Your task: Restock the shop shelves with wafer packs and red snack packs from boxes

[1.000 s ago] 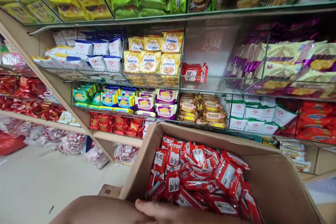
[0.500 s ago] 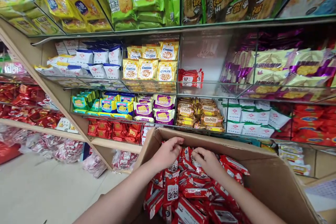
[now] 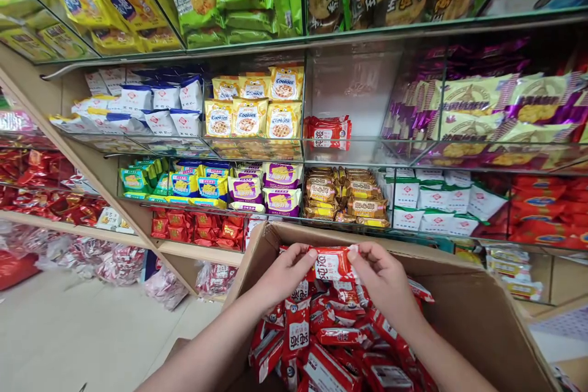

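An open cardboard box [image 3: 478, 312] in front of me is full of red snack packets [image 3: 340, 343] with white labels. My left hand [image 3: 285, 272] and my right hand [image 3: 381, 278] both pinch a stack of these red packets [image 3: 333, 263], held just above the pile at the box's far side. Fingers of both hands are closed on the stack's ends. On the glass shelf straight ahead, a few matching red packets [image 3: 327, 131] lie in a mostly bare compartment.
Glass shelves [image 3: 358, 153] hold yellow cookie bags [image 3: 252, 116], white-and-blue packets [image 3: 151, 104], brown biscuit packs [image 3: 344, 193], purple and yellow bags [image 3: 496, 110]. A wooden shelf [image 3: 78, 220] at left carries red sweets. Tiled floor [image 3: 68, 331] lies lower left.
Both hands came up from the bottom edge into the box, dug into the red packets, and now lift a stack of them off the pile.
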Tool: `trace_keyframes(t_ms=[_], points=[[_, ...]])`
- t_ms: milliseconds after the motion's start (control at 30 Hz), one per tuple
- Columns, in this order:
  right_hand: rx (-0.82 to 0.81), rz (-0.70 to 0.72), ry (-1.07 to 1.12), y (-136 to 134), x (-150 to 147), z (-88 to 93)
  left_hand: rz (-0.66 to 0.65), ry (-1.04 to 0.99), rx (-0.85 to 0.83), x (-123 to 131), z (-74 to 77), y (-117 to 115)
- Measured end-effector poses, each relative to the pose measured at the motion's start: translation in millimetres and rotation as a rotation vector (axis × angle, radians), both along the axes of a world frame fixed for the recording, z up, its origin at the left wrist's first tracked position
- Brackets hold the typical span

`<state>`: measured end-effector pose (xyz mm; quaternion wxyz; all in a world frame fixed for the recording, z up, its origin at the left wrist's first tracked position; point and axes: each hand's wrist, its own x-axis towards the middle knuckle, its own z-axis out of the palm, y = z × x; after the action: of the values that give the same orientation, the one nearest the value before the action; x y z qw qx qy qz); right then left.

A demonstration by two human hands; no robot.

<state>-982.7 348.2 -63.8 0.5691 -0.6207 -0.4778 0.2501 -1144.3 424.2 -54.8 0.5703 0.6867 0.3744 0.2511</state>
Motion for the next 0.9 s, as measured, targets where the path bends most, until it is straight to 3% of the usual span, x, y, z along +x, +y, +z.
trace_keyframes(t_ms=[100, 167, 400, 633, 767, 900], points=[[-0.021, -0.006, 0.392, -1.3, -5.1, 7.9, 0.05, -0.17, -0.107, 12.8, 6.8, -12.2], [-0.011, -0.03, 0.451, 0.4, -7.1, 8.6, 0.104, -0.252, -0.029, 22.8, 12.0, -17.1], [0.008, -0.315, -0.091, 0.8, 0.7, 19.6, 0.185, -0.22, 0.237, 42.5, 31.5, -9.2], [0.001, -0.422, -0.145, -8.0, -3.4, 27.4, 0.249, -0.072, 0.546, 37.7, 34.8, -8.2], [0.013, -0.362, 0.019, -11.4, -3.9, 34.0, 0.259, -0.049, 0.637, 34.4, 38.0, -12.5], [0.074, -0.086, 0.132, -16.4, -8.6, 46.7, 0.293, -0.097, 0.69, 26.7, 47.6, -12.1]])
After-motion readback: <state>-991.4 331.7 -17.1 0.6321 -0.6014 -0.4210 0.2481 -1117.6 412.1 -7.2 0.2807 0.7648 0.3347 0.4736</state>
